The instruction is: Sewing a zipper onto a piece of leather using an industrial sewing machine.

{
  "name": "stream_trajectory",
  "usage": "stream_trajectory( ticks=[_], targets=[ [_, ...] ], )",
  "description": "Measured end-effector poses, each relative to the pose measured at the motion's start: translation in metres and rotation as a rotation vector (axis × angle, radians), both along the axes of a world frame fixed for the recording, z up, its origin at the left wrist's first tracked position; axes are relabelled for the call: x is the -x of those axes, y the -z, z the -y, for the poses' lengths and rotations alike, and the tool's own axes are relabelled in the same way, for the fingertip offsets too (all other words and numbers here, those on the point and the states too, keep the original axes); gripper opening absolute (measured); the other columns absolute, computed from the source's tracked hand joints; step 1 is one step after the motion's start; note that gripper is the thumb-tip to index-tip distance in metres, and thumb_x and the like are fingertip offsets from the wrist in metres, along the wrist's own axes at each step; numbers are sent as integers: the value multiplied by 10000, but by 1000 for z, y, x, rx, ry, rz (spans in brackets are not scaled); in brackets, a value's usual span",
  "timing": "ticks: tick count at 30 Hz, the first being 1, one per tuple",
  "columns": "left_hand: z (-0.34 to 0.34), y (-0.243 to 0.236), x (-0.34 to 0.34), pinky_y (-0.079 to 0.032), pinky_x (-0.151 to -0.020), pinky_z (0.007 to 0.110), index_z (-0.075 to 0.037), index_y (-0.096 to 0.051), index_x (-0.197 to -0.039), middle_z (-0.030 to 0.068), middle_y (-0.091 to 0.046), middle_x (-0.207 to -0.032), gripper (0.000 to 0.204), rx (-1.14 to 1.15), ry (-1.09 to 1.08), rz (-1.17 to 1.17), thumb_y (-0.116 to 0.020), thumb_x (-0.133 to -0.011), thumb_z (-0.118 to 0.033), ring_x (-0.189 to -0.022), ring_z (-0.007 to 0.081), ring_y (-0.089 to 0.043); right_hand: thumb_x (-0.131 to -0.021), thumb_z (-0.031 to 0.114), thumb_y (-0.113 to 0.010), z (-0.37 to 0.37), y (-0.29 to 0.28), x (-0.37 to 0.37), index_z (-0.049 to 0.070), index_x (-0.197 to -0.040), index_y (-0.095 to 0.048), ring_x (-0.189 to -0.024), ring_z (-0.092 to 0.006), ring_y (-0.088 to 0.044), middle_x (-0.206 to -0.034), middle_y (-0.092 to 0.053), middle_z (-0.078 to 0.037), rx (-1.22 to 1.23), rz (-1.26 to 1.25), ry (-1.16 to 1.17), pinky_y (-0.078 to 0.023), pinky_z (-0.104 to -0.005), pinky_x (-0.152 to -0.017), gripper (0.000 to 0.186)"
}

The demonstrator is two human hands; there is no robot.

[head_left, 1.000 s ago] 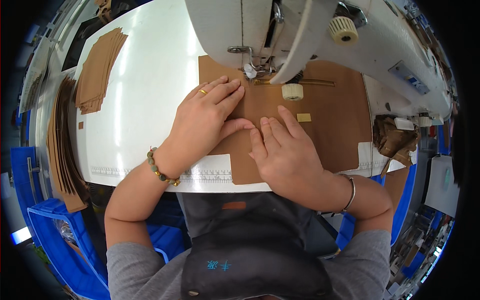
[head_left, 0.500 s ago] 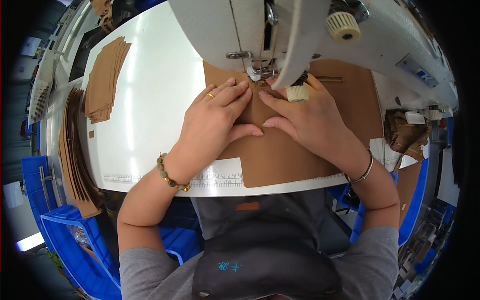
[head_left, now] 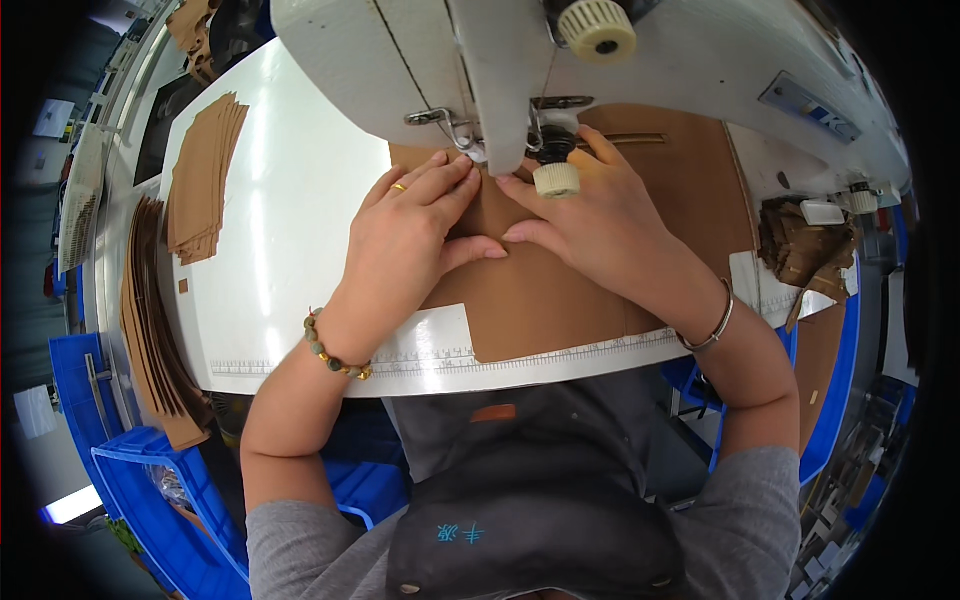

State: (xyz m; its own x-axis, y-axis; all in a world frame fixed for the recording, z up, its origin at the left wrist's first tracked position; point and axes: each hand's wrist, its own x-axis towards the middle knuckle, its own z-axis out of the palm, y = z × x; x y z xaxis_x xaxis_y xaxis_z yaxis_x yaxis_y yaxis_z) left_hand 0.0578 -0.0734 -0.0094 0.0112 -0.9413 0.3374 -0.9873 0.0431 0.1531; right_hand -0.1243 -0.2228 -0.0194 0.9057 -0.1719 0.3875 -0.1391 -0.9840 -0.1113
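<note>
A large brown sheet (head_left: pixel 540 290) lies under the needle area of the white sewing machine (head_left: pixel 680 70). My left hand (head_left: pixel 410 235) presses flat on it left of the presser foot (head_left: pixel 472 150), thumb out to the side, nothing held. My right hand (head_left: pixel 590 230) rests flat on the sheet right of the foot, its fingertips reaching near the needle, partly hidden behind the machine and a cream knob (head_left: pixel 556 178). A narrow brass-edged slot (head_left: pixel 640 138) shows in the sheet beyond my right fingers.
A stack of brown pieces (head_left: pixel 205 170) and a bundle of long strips (head_left: pixel 150 310) lie at the left. Crumpled brown scraps (head_left: pixel 795 250) sit at the right end of the white table (head_left: pixel 260 230). Blue bins (head_left: pixel 145 500) stand below the table's edge.
My right hand has moved up from the middle of the sheet to beside the presser foot, then stayed there. My left hand keeps its place. The whole view has shifted slightly.
</note>
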Motion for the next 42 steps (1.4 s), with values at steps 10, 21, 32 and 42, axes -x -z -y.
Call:
stream_trajectory(
  ticks=[10, 21, 32, 42],
  targets=[
    [1, -3, 0, -488, -1061, 407, -9, -737, -1263, 90, -705, -1337, 728, -54, -29, -19, -767, -774, -546, -1312, 285, -628, -876, 443, -741, 3, -4, 1, 130, -1282, -742, -1170, -250, -654, -1279, -715, -57, 26, -75, 2, -377, -509, -1202, 512],
    [3, 0, -3, -499, -1035, 400, -13, -740, -1257, 88, -711, -1314, 710, -38, -35, -32, -763, -787, -544, -1301, 285, -635, -897, 420, -735, 8, -9, -2, 128, -1209, -774, -1134, -277, -666, -1213, -735, -72, -3, 25, -37, -425, -506, -1146, 429],
    [3, 2, -5, -541, -965, 389, -41, -744, -1258, 63, -710, -1324, 707, 24, -1, 15, -773, -763, -545, -1112, 302, -685, -935, 8, -654, 34, -38, 8, -22, -984, -777, -802, -148, -751, -853, -793, -86, -599, 372, 264, -565, -285, -730, 135],
    [0, 0, -2, -526, -995, 391, -54, -747, -1265, 59, -705, -1340, 702, 1, -15, 40, -762, -773, -553, -1210, 281, -664, -934, 63, -704, 45, -41, 15, -3, -947, -784, -719, -118, -687, -838, -783, -51, -554, 275, 184, -512, -253, -682, 104]
  ],
)
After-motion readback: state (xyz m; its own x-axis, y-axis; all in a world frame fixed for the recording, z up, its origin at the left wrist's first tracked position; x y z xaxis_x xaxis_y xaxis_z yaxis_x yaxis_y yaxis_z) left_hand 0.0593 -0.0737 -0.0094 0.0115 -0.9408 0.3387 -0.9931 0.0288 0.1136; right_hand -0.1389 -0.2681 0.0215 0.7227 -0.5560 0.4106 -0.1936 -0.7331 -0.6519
